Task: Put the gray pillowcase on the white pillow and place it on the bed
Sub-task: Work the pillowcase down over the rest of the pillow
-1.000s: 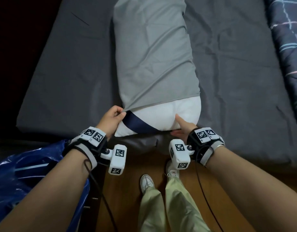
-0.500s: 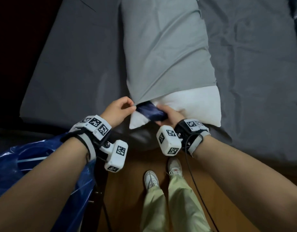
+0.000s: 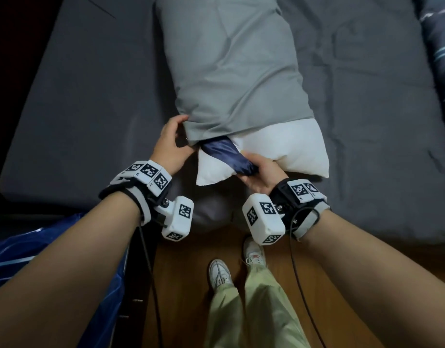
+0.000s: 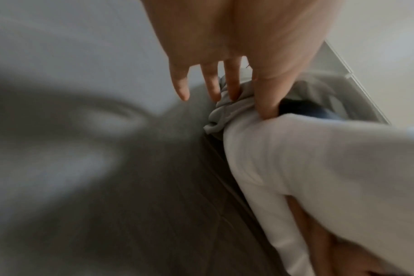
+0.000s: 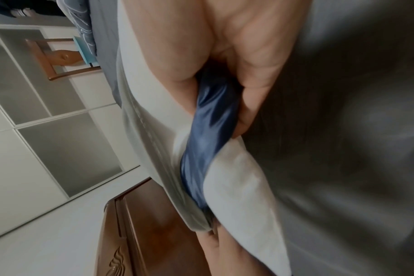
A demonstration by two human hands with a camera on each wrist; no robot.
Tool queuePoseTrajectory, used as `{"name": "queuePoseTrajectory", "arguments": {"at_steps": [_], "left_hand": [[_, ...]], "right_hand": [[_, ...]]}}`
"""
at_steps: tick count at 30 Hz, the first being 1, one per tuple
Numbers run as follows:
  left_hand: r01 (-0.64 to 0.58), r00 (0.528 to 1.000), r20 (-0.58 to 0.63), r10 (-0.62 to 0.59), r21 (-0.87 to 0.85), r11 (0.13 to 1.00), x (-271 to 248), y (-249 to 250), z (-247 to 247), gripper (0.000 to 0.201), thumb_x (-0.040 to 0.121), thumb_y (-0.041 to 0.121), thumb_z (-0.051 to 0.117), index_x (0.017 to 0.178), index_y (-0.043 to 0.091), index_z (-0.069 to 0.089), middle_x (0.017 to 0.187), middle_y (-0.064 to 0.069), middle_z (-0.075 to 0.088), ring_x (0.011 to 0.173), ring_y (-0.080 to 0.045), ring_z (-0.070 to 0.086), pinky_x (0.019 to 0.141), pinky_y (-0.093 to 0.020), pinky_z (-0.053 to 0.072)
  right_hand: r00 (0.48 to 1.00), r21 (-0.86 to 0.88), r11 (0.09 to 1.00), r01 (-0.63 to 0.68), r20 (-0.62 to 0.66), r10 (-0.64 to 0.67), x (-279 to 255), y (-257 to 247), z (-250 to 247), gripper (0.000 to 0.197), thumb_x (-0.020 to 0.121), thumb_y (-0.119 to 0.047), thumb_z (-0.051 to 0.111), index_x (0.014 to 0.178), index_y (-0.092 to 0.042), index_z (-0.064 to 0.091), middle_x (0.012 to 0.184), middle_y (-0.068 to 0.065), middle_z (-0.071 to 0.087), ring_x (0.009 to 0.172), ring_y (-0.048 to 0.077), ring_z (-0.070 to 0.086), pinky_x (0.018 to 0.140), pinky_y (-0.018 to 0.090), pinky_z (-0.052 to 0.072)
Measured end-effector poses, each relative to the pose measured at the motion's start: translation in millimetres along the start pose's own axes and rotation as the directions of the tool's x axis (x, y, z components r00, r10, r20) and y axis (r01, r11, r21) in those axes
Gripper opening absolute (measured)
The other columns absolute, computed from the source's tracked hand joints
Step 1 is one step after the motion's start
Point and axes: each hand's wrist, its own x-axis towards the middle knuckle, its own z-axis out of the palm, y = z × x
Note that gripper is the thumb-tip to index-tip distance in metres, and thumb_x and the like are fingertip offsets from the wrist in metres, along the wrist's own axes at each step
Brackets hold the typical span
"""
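The gray pillowcase (image 3: 231,71) covers most of the white pillow (image 3: 291,146), which lies lengthwise on the bed (image 3: 91,109). The pillow's near end sticks out bare. A navy satin flap (image 3: 226,156) comes out of the case's opening across that end. My left hand (image 3: 173,141) is at the left corner of the opening. In the left wrist view this left hand (image 4: 248,104) pinches the bunched gray hem (image 4: 224,112) between thumb and fingers, beside the pillow (image 4: 319,158). My right hand (image 3: 259,172) grips the navy flap (image 5: 205,134) against the pillow's edge (image 5: 243,186).
The dark gray sheet spreads wide on both sides of the pillow. A patterned blue quilt (image 3: 439,46) lies at the far right. A blue plastic bag (image 3: 20,259) sits at lower left. My legs and white shoes (image 3: 220,272) stand on the wooden floor (image 3: 186,285).
My right hand left the pillow's near right end, moved left and took hold of the navy flap. The left hand stayed at the case's left corner.
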Motion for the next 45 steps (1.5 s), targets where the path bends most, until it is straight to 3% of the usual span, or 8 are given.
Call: {"name": "queuePoseTrajectory", "arguments": {"at_steps": [6, 15, 20, 23, 27, 32, 39, 45], "left_hand": [[-0.073, 0.961, -0.257, 0.099, 0.111, 0.991, 6, 17, -12, 0.028, 0.087, -0.001, 0.052, 0.109, 0.000, 0.069, 0.113, -0.019, 0.067, 0.104, -0.022, 0.060, 0.076, 0.006, 0.033], [-0.033, 0.999, -0.027, 0.039, 0.203, 0.979, -37, 19, -41, 0.018, 0.089, 0.008, 0.057, 0.099, 0.004, 0.072, 0.087, -0.006, 0.069, 0.079, -0.008, 0.056, 0.066, -0.004, 0.037], [-0.001, 0.993, 0.116, -0.009, 0.080, 0.997, -76, 14, -49, 0.023, 0.090, 0.012, 0.058, 0.075, 0.028, 0.065, 0.061, 0.028, 0.065, 0.063, 0.015, 0.054, 0.070, -0.010, 0.039], [0.022, 0.998, 0.063, -0.029, 0.098, 0.995, -89, 11, -51, 0.015, 0.090, 0.014, 0.058, 0.086, 0.020, 0.071, 0.075, 0.015, 0.068, 0.063, 0.019, 0.054, 0.068, -0.002, 0.038], [0.058, 0.994, -0.099, -0.050, 0.081, 0.995, -90, 15, -46, 0.021, 0.089, 0.013, 0.058, 0.102, 0.005, 0.072, 0.091, 0.000, 0.069, 0.076, 0.008, 0.058, 0.068, -0.003, 0.039], [0.119, 0.982, -0.159, -0.099, 0.119, 0.986, -89, 20, -33, 0.029, 0.088, 0.026, 0.060, 0.062, 0.014, 0.058, 0.055, 0.007, 0.049, 0.048, 0.002, 0.047, 0.049, -0.013, 0.033], [0.302, 0.940, -0.240, -0.243, 0.254, 0.919, -74, 29, -7, 0.012, 0.083, 0.021, 0.061, 0.076, 0.012, 0.056, 0.070, -0.001, 0.056, 0.078, -0.025, 0.054, 0.068, -0.028, 0.037], [0.192, 0.959, -0.254, -0.126, 0.258, 0.947, -46, 70, 50, 0.025, 0.081, 0.012, 0.058, 0.105, 0.008, 0.062, 0.094, -0.006, 0.059, 0.083, -0.019, 0.053, 0.088, -0.029, 0.047]], "right_hand": [[0.998, 0.016, 0.999, -0.036, 0.054, 0.035, -3, -6, 0, 0.018, 0.094, -0.002, 0.045, 0.092, 0.004, 0.061, 0.070, 0.010, 0.075, 0.061, 0.016, 0.073, 0.053, 0.023, 0.058], [0.994, -0.074, 0.993, 0.091, 0.062, -0.086, -1, -31, 54, 0.014, 0.091, 0.006, 0.046, 0.085, 0.000, 0.058, 0.058, 0.007, 0.072, 0.052, 0.016, 0.070, 0.047, 0.022, 0.055], [0.988, -0.215, 0.965, 0.153, 0.014, -0.153, 8, -40, 90, 0.011, 0.088, 0.008, 0.049, 0.081, 0.004, 0.057, 0.049, 0.007, 0.068, 0.045, 0.015, 0.067, 0.041, 0.024, 0.053], [0.992, -0.278, 0.953, 0.121, -0.004, -0.127, 4, -27, 89, 0.007, 0.089, 0.005, 0.051, 0.088, 0.006, 0.058, 0.054, 0.008, 0.070, 0.046, 0.016, 0.067, 0.041, 0.023, 0.052], [0.998, -0.340, 0.940, 0.029, -0.044, -0.046, 4, -11, 66, 0.021, 0.088, -0.007, 0.057, 0.107, 0.004, 0.056, 0.099, 0.017, 0.064, 0.082, 0.025, 0.066, 0.057, 0.030, 0.060], [0.998, -0.361, 0.930, -0.067, -0.028, 0.061, -12, 1, 47, 0.013, 0.092, -0.021, 0.057, 0.100, -0.010, 0.056, 0.097, 0.008, 0.062, 0.080, 0.019, 0.061, 0.053, 0.027, 0.058], [0.988, -0.562, 0.813, -0.151, -0.080, 0.129, -14, -17, -10, 0.030, 0.092, -0.038, 0.054, 0.114, -0.018, 0.047, 0.097, 0.003, 0.058, 0.093, 0.019, 0.058, 0.074, 0.028, 0.046], [0.976, -0.430, 0.901, -0.055, -0.212, -0.042, -6, -79, -72, 0.036, 0.087, -0.032, 0.062, 0.119, -0.021, 0.052, 0.121, -0.004, 0.059, 0.083, 0.010, 0.060, 0.051, 0.021, 0.042]]}}
